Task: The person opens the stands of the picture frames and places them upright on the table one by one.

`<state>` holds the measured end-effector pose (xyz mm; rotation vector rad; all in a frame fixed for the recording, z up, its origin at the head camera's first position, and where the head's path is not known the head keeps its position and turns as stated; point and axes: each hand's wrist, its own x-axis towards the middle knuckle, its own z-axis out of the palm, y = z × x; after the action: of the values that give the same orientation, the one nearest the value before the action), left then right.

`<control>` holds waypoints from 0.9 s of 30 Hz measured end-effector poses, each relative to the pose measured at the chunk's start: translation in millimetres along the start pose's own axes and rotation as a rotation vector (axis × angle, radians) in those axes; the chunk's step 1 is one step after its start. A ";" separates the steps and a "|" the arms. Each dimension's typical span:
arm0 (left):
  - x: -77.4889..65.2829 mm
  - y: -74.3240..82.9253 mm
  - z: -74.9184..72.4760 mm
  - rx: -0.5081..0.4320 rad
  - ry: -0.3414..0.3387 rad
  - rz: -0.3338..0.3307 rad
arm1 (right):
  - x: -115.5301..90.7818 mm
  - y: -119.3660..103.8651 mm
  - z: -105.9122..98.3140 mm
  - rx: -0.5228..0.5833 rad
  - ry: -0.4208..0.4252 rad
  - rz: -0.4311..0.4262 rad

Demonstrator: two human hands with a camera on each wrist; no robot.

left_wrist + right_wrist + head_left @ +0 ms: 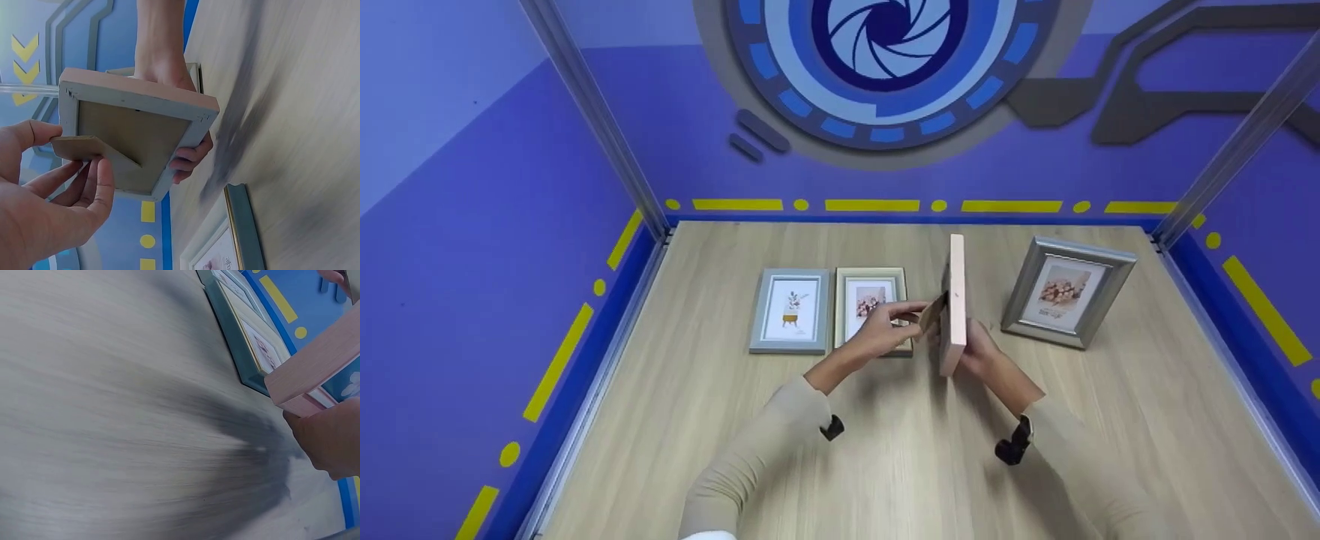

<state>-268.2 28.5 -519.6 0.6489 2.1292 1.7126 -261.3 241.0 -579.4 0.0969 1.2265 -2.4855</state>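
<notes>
A pink picture frame (956, 300) is held on edge above the wooden table (885, 465). My right hand (973, 346) grips its lower end from the right side, fingers curled round the edge (188, 160). My left hand (913, 316) pinches the brown easel stand (931, 315) that folds out from the frame's back. In the left wrist view the frame's back panel (140, 140) faces the camera, with the stand (90, 147) between thumb and fingers. The right wrist view shows the frame's pink rim (315, 365) above my right hand (329, 439).
Two frames lie flat left of my hands: a grey one (790, 310) and a gold-edged one (871, 298). A silver frame (1065, 291) stands upright at the right. Blue walls and metal posts (600, 127) bound the table.
</notes>
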 end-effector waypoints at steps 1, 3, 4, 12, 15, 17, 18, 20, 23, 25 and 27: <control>-0.3 -0.1 -1.8 0.000 0.000 -0.010 | 0.7 0.3 -0.4 0.006 -0.038 -0.005; -0.3 -0.8 -5.1 -0.007 -0.005 -0.019 | 0.9 0.5 -1.9 0.035 -0.087 -0.018; 0.0 -1.6 -6.8 -0.015 -0.009 -0.019 | 0.7 0.4 -2.5 0.053 -0.103 -0.024; -5.3 12.3 -19.8 -0.035 -0.073 -0.014 | 0.0 -1.6 -3.9 0.077 -0.103 -0.003; -3.0 7.2 -19.9 -0.062 -0.070 -0.018 | -2.6 -1.2 -3.8 0.038 -0.104 0.004; 0.6 -2.8 -17.2 -0.069 -0.032 -0.032 | -3.8 -0.6 -3.9 0.027 -0.104 0.008; 2.6 -7.2 -15.9 -0.067 -0.020 -0.039 | -4.4 -0.6 -3.9 0.026 -0.096 0.007; 2.6 -8.6 -14.2 -0.049 0.004 -0.051 | -4.6 -0.9 -3.1 0.020 -0.053 0.011; 2.4 -6.7 -12.9 -0.008 0.027 -0.042 | -3.3 -2.3 -1.5 0.010 0.035 0.023; 2.9 -4.0 -12.7 0.040 0.035 -0.007 | -1.6 -3.6 -0.6 0.001 0.114 0.038; 3.6 0.1 -12.9 0.108 0.036 0.052 | 0.9 -4.9 -0.4 -0.012 0.178 0.055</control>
<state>-278.0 19.9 -516.5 0.7137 2.2616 1.6571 -263.9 243.7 -576.2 0.3501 1.2903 -2.4646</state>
